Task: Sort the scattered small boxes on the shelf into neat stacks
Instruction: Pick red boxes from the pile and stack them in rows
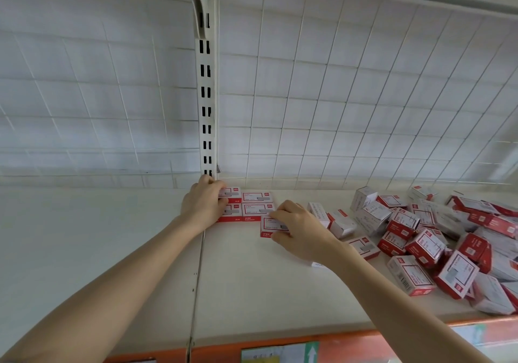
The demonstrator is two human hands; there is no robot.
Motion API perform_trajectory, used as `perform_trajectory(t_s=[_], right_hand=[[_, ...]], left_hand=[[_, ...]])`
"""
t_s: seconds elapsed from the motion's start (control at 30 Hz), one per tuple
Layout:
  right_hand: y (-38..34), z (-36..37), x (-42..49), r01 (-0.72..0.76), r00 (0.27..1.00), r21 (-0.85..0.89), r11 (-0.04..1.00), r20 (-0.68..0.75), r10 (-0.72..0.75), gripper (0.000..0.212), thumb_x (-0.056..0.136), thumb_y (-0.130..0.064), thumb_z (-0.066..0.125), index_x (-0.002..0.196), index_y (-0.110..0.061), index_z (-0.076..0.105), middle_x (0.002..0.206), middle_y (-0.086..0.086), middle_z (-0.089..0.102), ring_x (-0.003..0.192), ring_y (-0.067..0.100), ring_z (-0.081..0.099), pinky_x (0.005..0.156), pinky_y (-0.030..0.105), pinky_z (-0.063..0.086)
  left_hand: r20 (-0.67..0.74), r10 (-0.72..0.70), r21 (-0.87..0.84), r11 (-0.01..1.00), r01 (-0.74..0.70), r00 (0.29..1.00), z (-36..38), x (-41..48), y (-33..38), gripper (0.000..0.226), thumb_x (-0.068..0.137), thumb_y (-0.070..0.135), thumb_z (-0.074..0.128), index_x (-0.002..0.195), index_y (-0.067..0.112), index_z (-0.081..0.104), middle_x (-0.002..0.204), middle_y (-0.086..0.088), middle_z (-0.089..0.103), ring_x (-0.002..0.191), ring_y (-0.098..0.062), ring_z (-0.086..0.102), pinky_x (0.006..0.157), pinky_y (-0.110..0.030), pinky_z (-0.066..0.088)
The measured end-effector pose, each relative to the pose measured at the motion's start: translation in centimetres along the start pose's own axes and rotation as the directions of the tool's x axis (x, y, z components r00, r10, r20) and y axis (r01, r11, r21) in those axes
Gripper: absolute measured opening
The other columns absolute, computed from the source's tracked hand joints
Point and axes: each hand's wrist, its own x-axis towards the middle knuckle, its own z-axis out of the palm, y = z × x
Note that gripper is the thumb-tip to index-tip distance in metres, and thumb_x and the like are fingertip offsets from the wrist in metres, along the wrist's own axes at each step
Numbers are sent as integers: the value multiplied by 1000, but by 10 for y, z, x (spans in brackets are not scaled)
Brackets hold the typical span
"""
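Note:
Several small red-and-white boxes lie flat in a neat block (252, 205) against the back of the cream shelf (241, 284). My left hand (203, 204) rests against the block's left side, its fingers curled over the two leftmost boxes. My right hand (301, 229) grips one more box (269, 226) by its right end, just in front of the block's right corner. A loose heap of the same boxes (437, 239) covers the right part of the shelf.
A wire grid panel (350, 104) closes the back of the shelf. A slotted white upright (206, 96) rises just behind my left hand. An orange price rail (280, 346) with paper labels runs along the front edge. A seam (197, 278) splits the shelf boards.

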Motion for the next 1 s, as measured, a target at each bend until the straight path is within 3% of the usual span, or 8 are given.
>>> perform_trajectory(t_s=[0.47, 0.8, 1.0], right_hand=[[5, -1, 11, -18, 1000, 34, 999, -8, 18, 39, 91, -22, 52, 128, -8, 49, 123, 7, 46, 111, 21, 43, 92, 25, 37], [9, -4, 74, -128, 991, 59, 990, 31, 127, 37, 90, -16, 51, 126, -8, 50, 124, 7, 48, 108, 23, 49, 86, 27, 41], [6, 4, 97, -100, 994, 26, 995, 40, 99, 38, 90, -13, 51, 128, -12, 50, 126, 5, 48, 111, 23, 49, 85, 27, 42]], left_hand=[[-4, 20, -20, 1000, -20, 1000, -2, -3, -1, 37, 93, 23, 47, 128, 12, 49, 131, -6, 40, 110, -21, 50, 85, -31, 46], [-17, -9, 2, 1000, 9, 1000, -1, -26, -13, 44, 95, 28, 43, 137, 17, 40, 139, -6, 36, 124, -24, 42, 92, -35, 42], [-7, -24, 37, 999, 25, 1000, -2, -31, -6, 42, 95, 29, 40, 134, 15, 43, 137, -5, 40, 124, -24, 41, 95, -36, 41]])
